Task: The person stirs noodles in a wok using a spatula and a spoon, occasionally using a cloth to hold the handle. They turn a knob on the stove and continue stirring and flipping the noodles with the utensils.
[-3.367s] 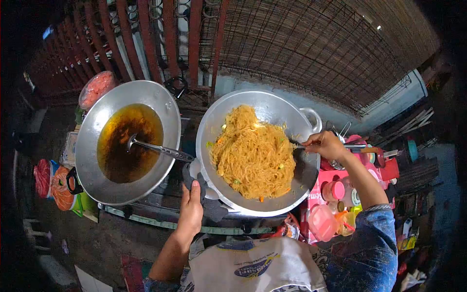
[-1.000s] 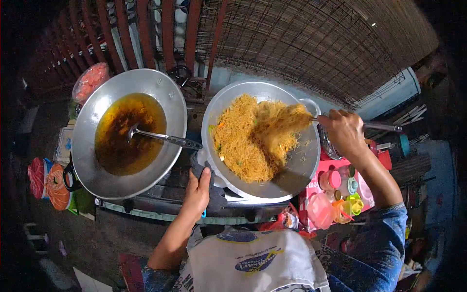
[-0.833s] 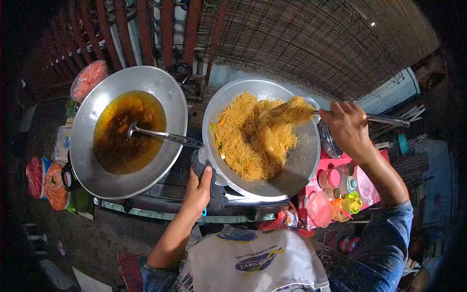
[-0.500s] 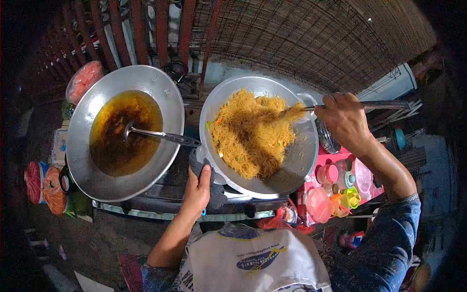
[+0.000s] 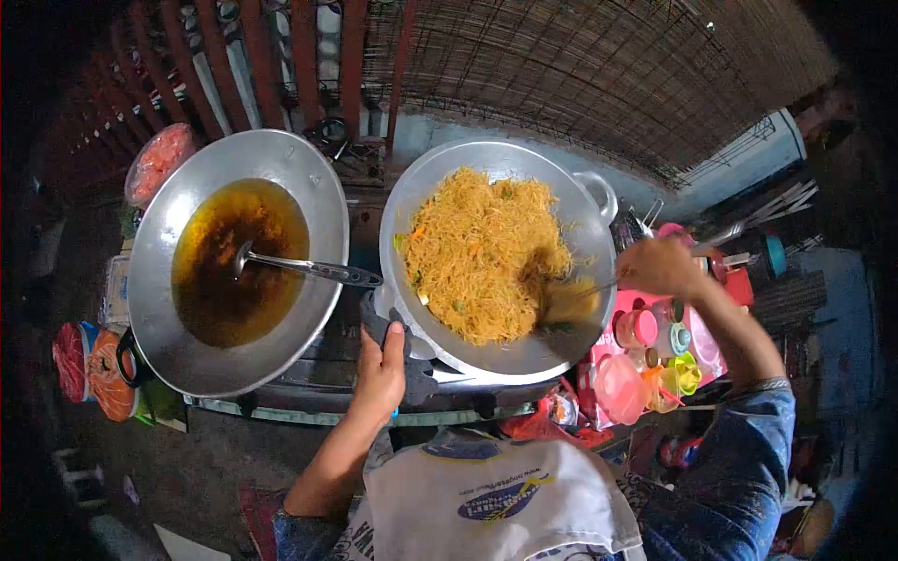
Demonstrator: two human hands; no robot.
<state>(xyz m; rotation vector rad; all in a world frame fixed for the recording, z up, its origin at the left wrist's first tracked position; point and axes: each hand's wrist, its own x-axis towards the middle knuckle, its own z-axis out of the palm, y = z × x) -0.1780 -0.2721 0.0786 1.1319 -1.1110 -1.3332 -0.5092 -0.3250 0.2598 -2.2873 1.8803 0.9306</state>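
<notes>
A metal wok holds a heap of yellow-brown fried noodles with bits of vegetable. My left hand is closed on a dark cloth at the wok's left handle. My right hand, blurred by motion, grips the handle of a spatula. The spatula's blade is down at the right edge of the noodles, inside the wok, and is smeared by motion.
Left of the noodles stands a second wok with brown oil and a resting ladle. Plastic jars and cups stand at the right. A bag of pink food sits far left. Behind are wooden slats.
My right hand has moved down with the spatula, whose blade went from the heap's upper right to its lower right. The noodles are spread differently. My left hand stays at the handle.
</notes>
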